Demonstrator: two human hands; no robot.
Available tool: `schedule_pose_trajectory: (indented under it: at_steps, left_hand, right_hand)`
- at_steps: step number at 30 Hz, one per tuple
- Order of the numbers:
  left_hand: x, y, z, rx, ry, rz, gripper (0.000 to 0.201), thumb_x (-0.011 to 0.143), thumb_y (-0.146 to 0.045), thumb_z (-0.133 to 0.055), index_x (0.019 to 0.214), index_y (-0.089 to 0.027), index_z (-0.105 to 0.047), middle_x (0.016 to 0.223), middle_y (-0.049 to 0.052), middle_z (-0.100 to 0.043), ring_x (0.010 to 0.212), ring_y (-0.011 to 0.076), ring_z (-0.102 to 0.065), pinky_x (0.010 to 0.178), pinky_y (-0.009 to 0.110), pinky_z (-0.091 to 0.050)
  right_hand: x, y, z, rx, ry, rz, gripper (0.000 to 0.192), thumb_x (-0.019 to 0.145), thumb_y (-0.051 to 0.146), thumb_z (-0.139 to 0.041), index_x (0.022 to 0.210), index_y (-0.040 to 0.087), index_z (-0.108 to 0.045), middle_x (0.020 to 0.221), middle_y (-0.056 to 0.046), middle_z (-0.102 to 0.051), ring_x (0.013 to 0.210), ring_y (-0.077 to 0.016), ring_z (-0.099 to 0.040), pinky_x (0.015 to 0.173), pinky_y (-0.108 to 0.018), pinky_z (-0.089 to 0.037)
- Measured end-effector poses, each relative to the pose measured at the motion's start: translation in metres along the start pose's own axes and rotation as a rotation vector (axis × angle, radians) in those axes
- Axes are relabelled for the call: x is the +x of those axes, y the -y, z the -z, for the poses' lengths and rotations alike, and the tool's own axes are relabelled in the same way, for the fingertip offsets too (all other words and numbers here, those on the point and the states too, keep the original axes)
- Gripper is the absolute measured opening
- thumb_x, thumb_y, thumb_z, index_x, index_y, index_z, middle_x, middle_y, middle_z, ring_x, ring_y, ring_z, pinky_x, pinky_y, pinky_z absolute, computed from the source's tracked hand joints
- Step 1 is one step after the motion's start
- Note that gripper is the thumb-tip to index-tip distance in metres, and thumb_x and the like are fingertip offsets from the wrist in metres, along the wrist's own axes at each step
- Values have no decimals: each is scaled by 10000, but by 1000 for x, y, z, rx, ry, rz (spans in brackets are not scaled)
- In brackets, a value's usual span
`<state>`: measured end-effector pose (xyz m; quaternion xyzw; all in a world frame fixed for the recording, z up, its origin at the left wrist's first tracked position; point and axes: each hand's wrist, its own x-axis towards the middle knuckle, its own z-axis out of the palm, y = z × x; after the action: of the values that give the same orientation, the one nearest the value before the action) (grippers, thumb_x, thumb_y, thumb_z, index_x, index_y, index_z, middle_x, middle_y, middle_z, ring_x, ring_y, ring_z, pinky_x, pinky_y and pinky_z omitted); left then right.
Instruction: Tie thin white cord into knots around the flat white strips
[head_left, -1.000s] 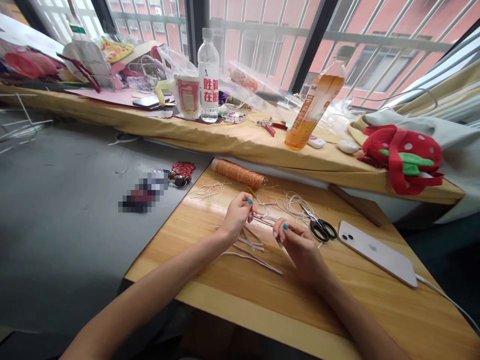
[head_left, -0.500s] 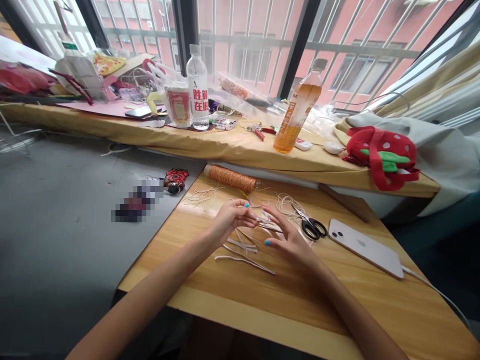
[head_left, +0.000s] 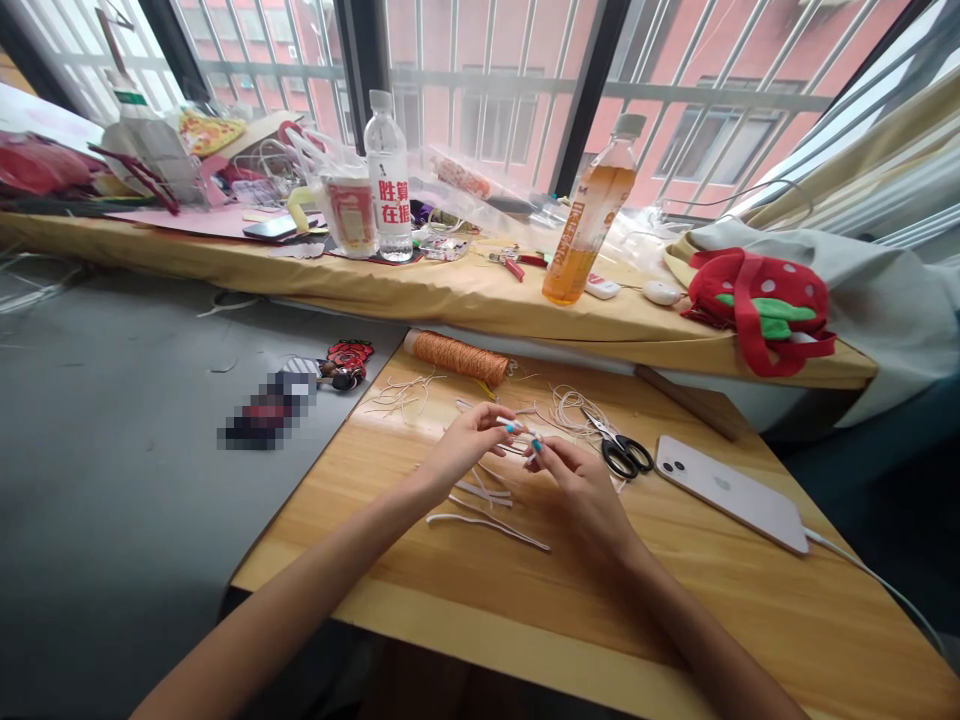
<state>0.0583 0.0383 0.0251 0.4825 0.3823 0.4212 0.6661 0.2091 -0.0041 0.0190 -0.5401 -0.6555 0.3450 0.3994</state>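
Left hand [head_left: 469, 445]: centre of frame, thumb and fingertips pinching white cord [head_left: 523, 431].
Right hand [head_left: 585, 490]: just right of centre; spread half a second ago, fingers now curled in, pinching the same cord.
Cord position: mid-frame, between both sets of fingertips; fine detail too small to tell.
Reading: handling looks two-handed again, cord probably better controlled.
Scissors [head_left: 612, 437]: right of centre, unheld.
Thread spool [head_left: 459, 357]: above the hands.

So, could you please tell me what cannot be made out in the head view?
In the head view:
Pale strand: partly covered by the left hand and right hand.
Phone: screen hidden beneath its upturned back.
Pixelated item: masked by blocks.
Bottle of orange liquid: fine print too small.
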Motion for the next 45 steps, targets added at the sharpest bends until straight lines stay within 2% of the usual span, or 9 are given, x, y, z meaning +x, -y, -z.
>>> schedule_pose_trajectory:
  at_steps: [3, 6, 12, 17, 23, 26, 30, 35, 45]
  left_hand:
    - [0, -3, 1, 32, 46, -46, 255, 626, -73, -525, 872, -137, -550, 854, 47, -616, 837, 138, -540, 733, 244, -405]
    - [-3, -7, 2, 67, 99, -95, 216, 675, -151, -522, 885, -125, -564, 804, 43, -623, 822, 142, -548, 774, 266, -387]
    - [-3, -3, 2, 182, 145, -114, 173, 670, -274, -583, 711, -107, -596, 641, 10, -588, 644, 107, -527, 662, 236, -402]
    - [-1, 0, 4, 229, 167, -86, 160, 665, -263, -585, 679, -104, -588, 562, -9, -551, 573, 91, -505, 597, 217, -393]
    - [0, 3, 4, 283, 230, -120, 140, 703, -242, -547, 653, -111, -547, 527, -29, -497, 519, 66, -457, 531, 187, -369]
    - [-2, 7, 3, 407, 156, -231, 119, 746, -235, -507, 718, -125, -544, 560, -22, -515, 539, 75, -478, 536, 190, -378]
    - [-7, 13, -1, 652, 19, -490, 92, 787, -212, -467, 804, -144, -528, 644, 0, -564, 606, 96, -528, 586, 208, -406]
    - [-8, 19, -1, 841, -9, -772, 102, 808, -212, -448, 835, -141, -515, 733, 31, -592, 668, 110, -557, 648, 225, -431]
    - [-7, 21, 1, 888, -12, -828, 97, 804, -203, -450, 866, -145, -496, 725, 25, -580, 673, 102, -551, 669, 229, -451]
  right_hand:
    - [1, 0, 0, 95, -50, -64, 271, 791, 380, -447, 689, 164, -574, 648, -13, -578, 656, -145, -542, 662, -255, -407]
    - [0, 1, 0, 148, -67, -90, 285, 775, 390, -464, 642, 157, -561, 605, -6, -557, 613, -133, -523, 626, -241, -408]
    - [-1, 1, -2, 110, 12, -77, 291, 774, 374, -458, 612, 155, -561, 603, -12, -563, 602, -133, -523, 604, -242, -409]
    - [-1, 1, -2, 88, 23, -18, 264, 791, 355, -456, 950, 171, -559, 785, -25, -610, 660, -134, -556, 657, -259, -431]
    - [-4, 3, -1, -155, -1, 95, 248, 821, 317, -421, 765, 169, -611, 671, -27, -594, 576, -129, -546, 569, -238, -413]
    - [-5, 2, -2, -243, -47, 160, 234, 828, 293, -415, 761, 176, -607, 632, -19, -579, 565, -129, -534, 563, -238, -403]
    - [-6, 0, -3, -255, -58, 196, 220, 834, 279, -406, 764, 172, -585, 651, -20, -577, 578, -127, -541, 571, -237, -405]
    - [-6, 2, -2, -243, -25, 215, 218, 840, 262, -380, 751, 169, -556, 696, -29, -582, 622, -131, -554, 593, -235, -412]
    - [-5, 0, -5, -347, 31, 249, 283, 871, 281, -289, 671, 191, -468, 616, -16, -518, 560, -131, -506, 559, -246, -400]
